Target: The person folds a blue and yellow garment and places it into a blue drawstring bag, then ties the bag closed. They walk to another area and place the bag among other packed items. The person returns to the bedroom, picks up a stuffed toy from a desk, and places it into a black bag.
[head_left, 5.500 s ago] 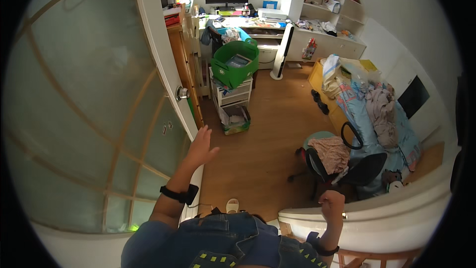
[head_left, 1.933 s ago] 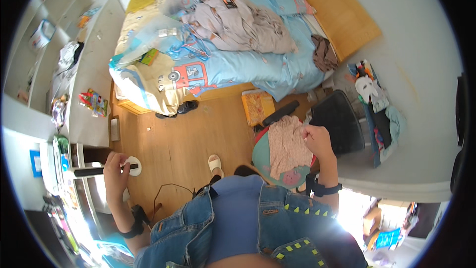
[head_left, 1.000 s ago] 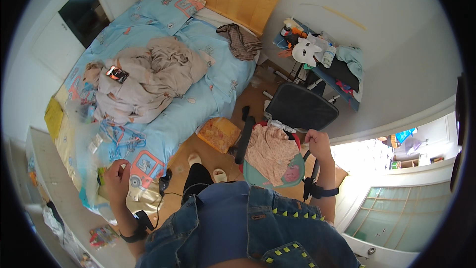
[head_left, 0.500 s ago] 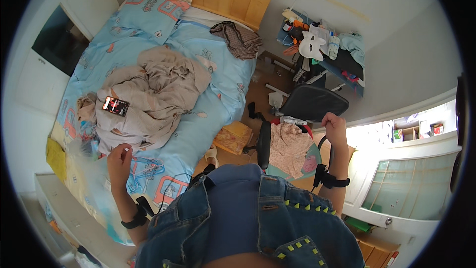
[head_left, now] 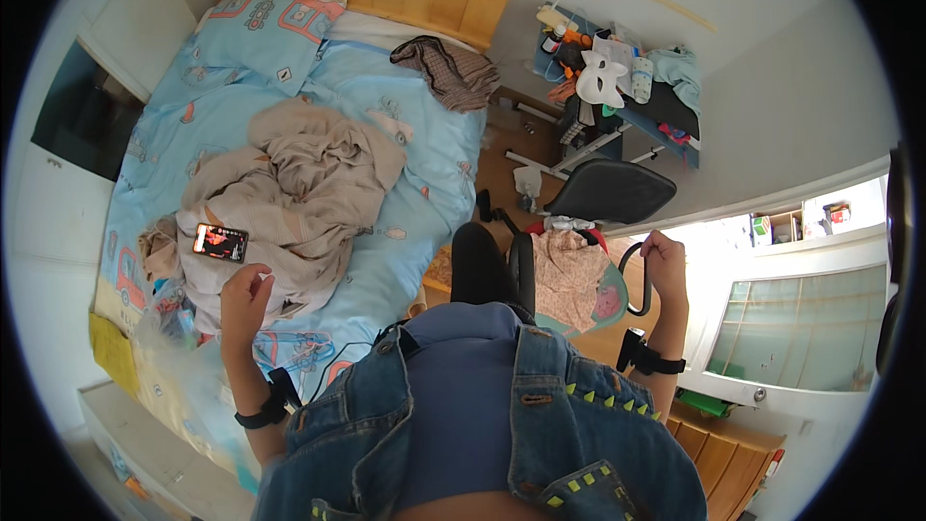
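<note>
My left hand (head_left: 245, 301) hovers over the near part of the bed, beside a crumpled beige blanket (head_left: 323, 174). Its fingers are loosely bent and apart, with nothing visible in them. A phone (head_left: 220, 242) with a lit screen lies on the blanket, just beyond that hand. My right hand (head_left: 665, 263) is raised at the right, near a chair's black curved armrest (head_left: 632, 280). Its fingers are curled in, and no held thing shows. Both wrists wear black straps. My dark-clothed leg (head_left: 479, 270) sticks out in front, between bed and chair.
The bed has a blue patterned sheet (head_left: 439, 150), a pillow (head_left: 270, 34) and a brown checked cloth (head_left: 449, 72). A black office chair (head_left: 617, 195) with clothes on it stands before a cluttered desk (head_left: 666, 140). A white glass-paned door (head_left: 801, 333) is at right.
My dark-clothed leg has come forward into view, covering much of the yellow box on the floor. The bed has shifted left in view. Both hands stay raised, the left now nearer the phone.
</note>
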### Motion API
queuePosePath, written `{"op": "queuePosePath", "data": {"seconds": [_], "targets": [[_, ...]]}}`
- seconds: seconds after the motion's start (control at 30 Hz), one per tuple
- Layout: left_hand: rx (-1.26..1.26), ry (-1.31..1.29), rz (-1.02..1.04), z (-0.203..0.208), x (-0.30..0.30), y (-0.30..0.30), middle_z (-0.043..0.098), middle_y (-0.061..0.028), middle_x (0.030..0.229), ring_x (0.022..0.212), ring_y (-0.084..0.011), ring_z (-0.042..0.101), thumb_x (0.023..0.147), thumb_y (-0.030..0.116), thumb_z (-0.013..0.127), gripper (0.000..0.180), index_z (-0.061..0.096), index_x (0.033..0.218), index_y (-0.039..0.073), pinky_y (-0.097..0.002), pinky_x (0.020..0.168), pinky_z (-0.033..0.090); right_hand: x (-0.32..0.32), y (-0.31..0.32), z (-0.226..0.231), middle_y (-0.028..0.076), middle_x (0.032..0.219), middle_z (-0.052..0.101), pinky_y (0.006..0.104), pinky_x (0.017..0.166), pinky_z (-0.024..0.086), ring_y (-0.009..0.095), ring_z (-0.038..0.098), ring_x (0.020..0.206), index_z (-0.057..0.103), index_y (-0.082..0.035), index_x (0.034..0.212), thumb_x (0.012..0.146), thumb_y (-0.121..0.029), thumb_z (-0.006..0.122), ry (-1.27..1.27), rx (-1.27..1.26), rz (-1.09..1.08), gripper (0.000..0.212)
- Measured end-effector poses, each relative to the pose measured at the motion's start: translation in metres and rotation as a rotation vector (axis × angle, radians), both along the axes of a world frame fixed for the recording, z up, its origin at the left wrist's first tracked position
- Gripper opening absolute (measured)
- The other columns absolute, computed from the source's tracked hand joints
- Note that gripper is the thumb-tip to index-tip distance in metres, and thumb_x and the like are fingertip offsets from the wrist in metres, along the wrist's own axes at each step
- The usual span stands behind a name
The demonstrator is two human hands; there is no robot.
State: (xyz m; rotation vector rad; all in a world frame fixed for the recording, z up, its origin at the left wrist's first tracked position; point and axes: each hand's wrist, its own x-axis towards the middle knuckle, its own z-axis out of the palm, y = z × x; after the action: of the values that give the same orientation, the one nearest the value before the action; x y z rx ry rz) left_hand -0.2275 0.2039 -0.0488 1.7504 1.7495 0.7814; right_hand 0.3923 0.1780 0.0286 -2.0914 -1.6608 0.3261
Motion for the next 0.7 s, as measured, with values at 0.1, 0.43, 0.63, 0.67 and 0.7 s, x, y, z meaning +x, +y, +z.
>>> {"op": "queuePosePath", "data": {"seconds": [0.1, 0.43, 0.63, 0.67, 0.7], "targets": [[-0.003, 0.021, -0.011, 0.001, -0.006, 0.015, 0.047, -0.0045, 0.061, 0.053, -0.0118, 0.043, 0.08, 0.003, 0.062, 0.011, 0.06, 0.09, 0.001, -0.0274, 0.05, 0.035, -0.005, 0.006, 0.001, 0.013, 0.055, 0.054, 0.0307, 0.05, 0.039, 0.019, 0.052, 0.052, 0.057, 0.0, 0.065, 0.069, 0.007, 0.041, 0.027, -0.015, -0.03, 0.018], [-0.042, 0.019, 0.106, -0.013, -0.023, 0.021, 0.046, -0.0045, 0.061, 0.053, -0.0118, 0.042, 0.079, 0.003, 0.063, 0.012, 0.06, 0.091, 0.001, -0.0276, 0.05, 0.036, 0.0, 0.093, 0.019, 0.013, 0.055, 0.053, 0.0317, 0.052, 0.04, 0.022, 0.055, 0.053, 0.057, -0.001, 0.065, 0.066, 0.005, 0.042, -0.026, 0.039, 0.06, 0.017], [-0.087, 0.002, 0.227, -0.027, -0.017, 0.031, 0.044, -0.0018, 0.058, 0.052, -0.0099, 0.039, 0.081, 0.004, 0.062, 0.011, 0.06, 0.091, 0.001, -0.027, 0.049, 0.033, 0.043, 0.186, -0.009, 0.002, 0.053, 0.045, 0.0248, 0.046, 0.031, 0.01, 0.042, 0.049, 0.055, -0.004, 0.067, 0.07, 0.005, 0.04, 0.587, 0.134, -0.009, 0.018], [-0.103, -0.012, 0.243, -0.03, -0.014, 0.037, 0.044, -0.0016, 0.058, 0.052, -0.0099, 0.039, 0.081, 0.004, 0.062, 0.01, 0.06, 0.091, 0.001, -0.0271, 0.048, 0.033, 0.055, 0.202, -0.019, 0.0, 0.052, 0.044, 0.0238, 0.046, 0.03, 0.009, 0.04, 0.048, 0.055, -0.005, 0.067, 0.071, 0.005, 0.04, 0.782, 0.109, -0.055, 0.018], [-0.091, -0.027, 0.248, -0.033, -0.01, 0.044, 0.044, -0.0016, 0.058, 0.052, -0.0094, 0.039, 0.081, 0.004, 0.062, 0.01, 0.06, 0.09, 0.001, -0.0274, 0.048, 0.031, 0.067, 0.219, -0.033, -0.001, 0.056, 0.044, 0.0215, 0.045, 0.028, 0.008, 0.036, 0.048, 0.054, -0.007, 0.075, 0.072, 0.004, 0.042, 0.977, 0.125, -0.024, 0.016]]}}
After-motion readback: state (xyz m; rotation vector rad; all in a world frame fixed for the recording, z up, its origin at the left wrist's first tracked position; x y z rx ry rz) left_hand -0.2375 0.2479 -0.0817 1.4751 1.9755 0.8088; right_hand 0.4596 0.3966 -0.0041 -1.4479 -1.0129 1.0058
